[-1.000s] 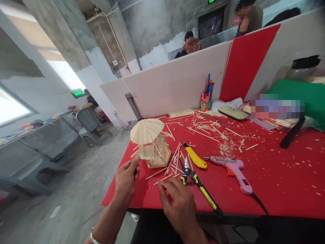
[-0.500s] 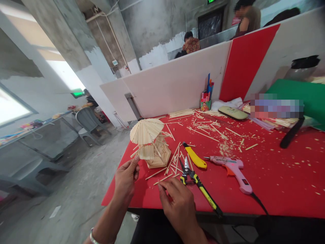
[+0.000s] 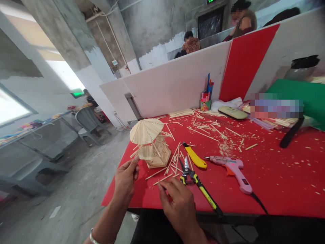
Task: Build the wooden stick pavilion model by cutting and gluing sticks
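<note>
A small pavilion model of pale wooden sticks, with a round layered roof [image 3: 146, 131] and a hexagonal base [image 3: 159, 161], stands at the table's left. My left hand [image 3: 128, 173] is closed in a pinch at the lower left edge of a small stick panel [image 3: 146, 152], held upright before the model, below its roof. My right hand [image 3: 176, 196] is curled over the near table edge, thumb and index fingertips close together beside a loose stick [image 3: 166, 178]. What those fingertips grip, if anything, is hidden. Yellow-and-black pliers-like cutters [image 3: 194, 181] lie right beside this hand.
A yellow utility knife [image 3: 195, 156] and a pink glue gun [image 3: 233, 167] with a cord lie on the red tabletop [image 3: 279, 179]. Sticks and crumbs are scattered behind them. A pen cup [image 3: 205, 103] stands by the white partition [image 3: 172, 81]. Other people sit beyond it.
My hands, the stick panel and the model look unmoved. Beyond the partition, a person at the upper right has shifted left, and a forearm now shows.
</note>
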Demonstrator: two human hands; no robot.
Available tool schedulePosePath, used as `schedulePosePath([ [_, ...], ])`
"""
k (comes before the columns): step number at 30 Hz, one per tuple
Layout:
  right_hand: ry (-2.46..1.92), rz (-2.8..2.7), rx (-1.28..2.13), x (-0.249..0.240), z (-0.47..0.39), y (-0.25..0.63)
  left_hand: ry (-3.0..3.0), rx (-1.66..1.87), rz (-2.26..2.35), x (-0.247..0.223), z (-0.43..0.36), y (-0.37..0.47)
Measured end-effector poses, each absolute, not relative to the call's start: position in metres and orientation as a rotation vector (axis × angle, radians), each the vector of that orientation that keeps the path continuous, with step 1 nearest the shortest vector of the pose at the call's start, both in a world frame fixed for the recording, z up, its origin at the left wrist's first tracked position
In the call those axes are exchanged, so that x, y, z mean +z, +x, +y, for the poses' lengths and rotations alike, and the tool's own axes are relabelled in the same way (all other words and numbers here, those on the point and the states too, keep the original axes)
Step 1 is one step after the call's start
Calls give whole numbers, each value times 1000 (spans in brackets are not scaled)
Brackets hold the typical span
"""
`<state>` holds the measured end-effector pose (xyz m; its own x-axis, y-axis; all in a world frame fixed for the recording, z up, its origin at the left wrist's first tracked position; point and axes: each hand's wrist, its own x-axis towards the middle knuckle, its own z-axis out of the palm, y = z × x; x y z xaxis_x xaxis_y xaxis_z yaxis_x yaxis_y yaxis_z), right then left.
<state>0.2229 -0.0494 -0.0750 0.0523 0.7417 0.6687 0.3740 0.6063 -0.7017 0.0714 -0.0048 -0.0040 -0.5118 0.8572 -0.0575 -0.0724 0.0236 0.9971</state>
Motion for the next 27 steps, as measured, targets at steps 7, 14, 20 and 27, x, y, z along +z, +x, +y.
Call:
schedulePosePath([
  [7, -961, -1556, 362, -76, -49, 223, 825, 1587, 1548, -4, -4, 71],
  [14, -966, -1555, 368, -75, -49, 223, 820, 1595, 1542, -3, -4, 71],
  [20, -960, -1555, 365, -76, -49, 223, 829, 1584, 1546, -4, -4, 70],
  [27, -962, -1556, 376, -77, -49, 222, 832, 1582, 1542, -5, -4, 69],
])
